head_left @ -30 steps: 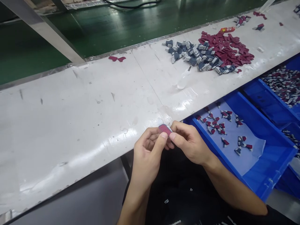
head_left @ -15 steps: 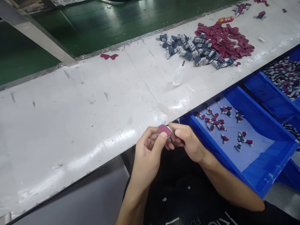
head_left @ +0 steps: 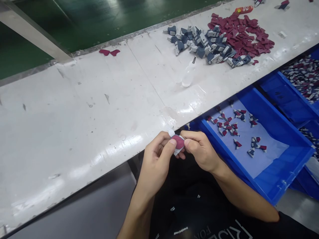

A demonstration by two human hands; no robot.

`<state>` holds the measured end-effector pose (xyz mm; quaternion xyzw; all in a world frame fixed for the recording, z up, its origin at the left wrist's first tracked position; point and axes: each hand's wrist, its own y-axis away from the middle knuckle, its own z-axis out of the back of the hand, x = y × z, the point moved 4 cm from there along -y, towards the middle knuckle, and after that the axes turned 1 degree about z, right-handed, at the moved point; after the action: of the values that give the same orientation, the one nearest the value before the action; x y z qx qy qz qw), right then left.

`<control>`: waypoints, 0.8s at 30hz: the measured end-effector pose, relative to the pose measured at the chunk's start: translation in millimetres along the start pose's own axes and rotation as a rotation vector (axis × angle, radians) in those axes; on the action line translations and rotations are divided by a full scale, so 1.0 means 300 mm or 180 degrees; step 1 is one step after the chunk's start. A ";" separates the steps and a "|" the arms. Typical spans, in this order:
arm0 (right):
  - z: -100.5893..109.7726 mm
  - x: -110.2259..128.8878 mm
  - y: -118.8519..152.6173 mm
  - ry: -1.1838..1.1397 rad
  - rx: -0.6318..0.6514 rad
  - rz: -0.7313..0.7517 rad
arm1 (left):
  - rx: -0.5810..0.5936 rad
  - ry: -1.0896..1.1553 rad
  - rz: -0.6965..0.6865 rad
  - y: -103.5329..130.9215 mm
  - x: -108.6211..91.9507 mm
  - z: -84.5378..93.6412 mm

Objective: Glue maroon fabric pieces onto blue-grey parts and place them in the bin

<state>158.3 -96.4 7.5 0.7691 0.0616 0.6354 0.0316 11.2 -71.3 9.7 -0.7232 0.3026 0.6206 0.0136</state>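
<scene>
Between my two hands, at the table's front edge, is a small grey-and-white plastic part with a dark red piece on its face. My left hand pinches it from the left, thumb lying on the red face. From the right, my right hand grips its edge with thumb and fingers. The part's underside is hidden by the fingers. Beyond them on the white table stands a small clear squeeze bottle with a dark tip.
Farther back lie a pile of grey-and-white parts and a heap of dark red pieces, beside a red-orange tube. Two red pieces lie left. A blue bin with assembled parts adjoins the table at right; fuller bins stand behind.
The part has been turned in my fingers, so more of its white body and red face shows. Both hands stay together on it. The camera view has shifted slightly.
</scene>
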 end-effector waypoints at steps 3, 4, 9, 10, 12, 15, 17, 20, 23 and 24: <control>0.011 0.002 0.008 0.0134 -0.0081 0.0126 | -0.0004 -0.0178 -0.0024 0.003 -0.013 -0.012; 0.015 0.002 0.009 0.0183 -0.0121 0.0179 | -0.0027 -0.0240 -0.0047 0.004 -0.018 -0.015; 0.022 -0.010 0.009 0.0410 -0.0288 0.0222 | -0.0054 -0.0345 -0.0160 0.001 -0.038 -0.028; 0.022 -0.012 0.010 0.0436 -0.0303 0.0210 | -0.0051 -0.0341 -0.0160 0.000 -0.037 -0.029; 0.025 -0.016 0.012 0.0472 -0.0320 0.0187 | -0.0045 -0.0339 -0.0145 -0.003 -0.033 -0.030; 0.034 -0.021 0.014 0.0621 -0.0358 0.0183 | -0.0038 -0.0389 -0.0144 -0.006 -0.029 -0.031; 0.039 -0.022 0.013 0.0654 -0.0337 0.0219 | -0.0041 -0.0444 -0.0165 -0.006 -0.031 -0.031; 0.045 -0.016 0.015 0.0546 -0.0281 0.0260 | 0.0006 -0.0584 -0.0139 -0.006 -0.033 -0.035; 0.063 -0.008 0.035 0.0646 -0.0372 0.0286 | 0.0126 -0.0772 -0.0091 -0.012 -0.023 -0.046; 0.077 -0.010 0.047 0.0742 -0.0428 0.0276 | 0.0163 -0.0808 -0.0084 -0.015 -0.017 -0.050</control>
<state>181.4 -110.2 2.0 0.6881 -0.0112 0.7239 0.0482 26.2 -71.5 16.2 -0.6422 0.3046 0.6991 0.0784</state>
